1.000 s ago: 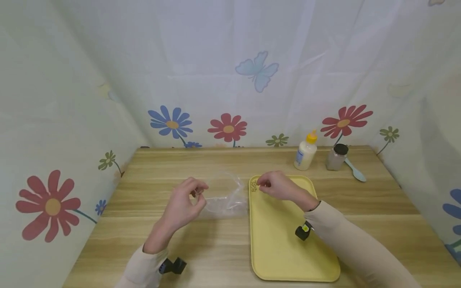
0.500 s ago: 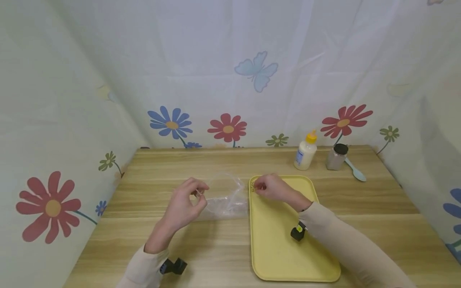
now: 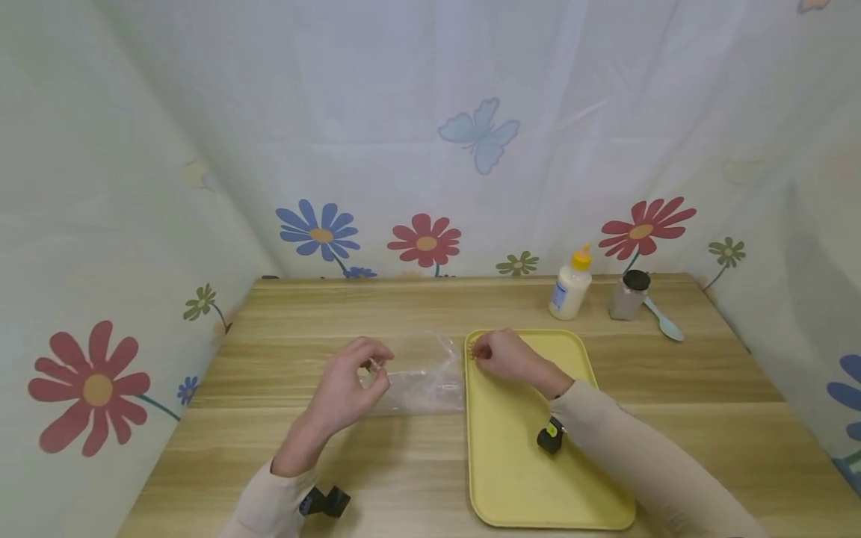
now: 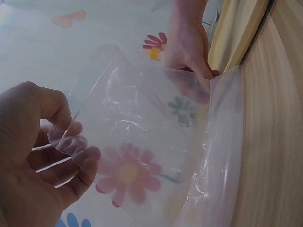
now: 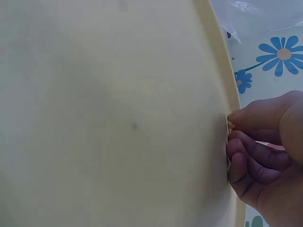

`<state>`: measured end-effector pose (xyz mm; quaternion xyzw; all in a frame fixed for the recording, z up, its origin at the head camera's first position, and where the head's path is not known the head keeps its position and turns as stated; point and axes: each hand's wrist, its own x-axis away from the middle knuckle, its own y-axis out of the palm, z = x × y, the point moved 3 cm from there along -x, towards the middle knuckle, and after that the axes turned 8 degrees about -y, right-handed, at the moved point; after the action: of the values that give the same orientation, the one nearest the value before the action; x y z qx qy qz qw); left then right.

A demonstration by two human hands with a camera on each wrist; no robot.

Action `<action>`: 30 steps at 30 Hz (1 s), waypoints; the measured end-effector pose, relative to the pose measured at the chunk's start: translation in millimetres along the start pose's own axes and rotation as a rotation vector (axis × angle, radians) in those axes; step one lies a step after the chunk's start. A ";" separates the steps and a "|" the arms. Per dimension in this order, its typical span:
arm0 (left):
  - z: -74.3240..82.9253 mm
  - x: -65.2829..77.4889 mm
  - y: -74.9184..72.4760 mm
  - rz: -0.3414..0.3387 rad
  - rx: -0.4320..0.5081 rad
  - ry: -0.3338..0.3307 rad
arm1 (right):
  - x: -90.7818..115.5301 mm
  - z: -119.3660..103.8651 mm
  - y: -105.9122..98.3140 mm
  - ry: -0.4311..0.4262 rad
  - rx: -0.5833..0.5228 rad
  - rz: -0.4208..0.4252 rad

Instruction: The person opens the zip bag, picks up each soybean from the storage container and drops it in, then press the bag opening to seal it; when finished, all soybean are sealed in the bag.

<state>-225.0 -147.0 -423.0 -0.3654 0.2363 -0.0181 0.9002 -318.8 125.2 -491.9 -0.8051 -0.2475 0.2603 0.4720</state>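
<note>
In the head view my left hand (image 3: 346, 388) pinches the open edge of a clear plastic bag (image 3: 424, 388) between thumb and fingers. The left wrist view shows the bag (image 4: 142, 118) spread out from those fingertips, its mouth partly held apart. My right hand (image 3: 509, 356) is over the far left corner of a yellow tray (image 3: 525, 478), fingertips down at a small cluster of pale tan beans (image 3: 472, 348) and mostly covering it. Up close in the right wrist view, thumb and fingers are curled together at the tray's rim, with tan bits (image 5: 230, 126) between them.
Behind the tray stand a bottle (image 3: 570, 293) with a yellow nozzle cap and a black-lidded jar (image 3: 628, 297). A pale blue spoon (image 3: 666, 323) lies beside the jar. A flowered curtain (image 3: 377, 164) hangs behind the wooden table (image 3: 397, 478).
My right hand has moved slightly left and down onto the beans, covering most of them, and its fingers have drawn together. The left hand keeps its grip on the bag, nearly still.
</note>
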 end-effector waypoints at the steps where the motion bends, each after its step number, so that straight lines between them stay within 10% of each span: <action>1: -0.4 0.0 0.6 0.000 -0.003 0.004 | 0.0 0.5 0.8 0.006 -0.001 0.001; 30: 1.6 0.0 1.5 -0.014 0.010 0.029 | 3.0 -0.9 -4.3 0.058 -0.058 0.017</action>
<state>-224.5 -144.9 -423.0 -0.3623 0.2467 -0.0308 0.8983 -316.6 128.4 -488.2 -0.8277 -0.2344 0.2337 0.4531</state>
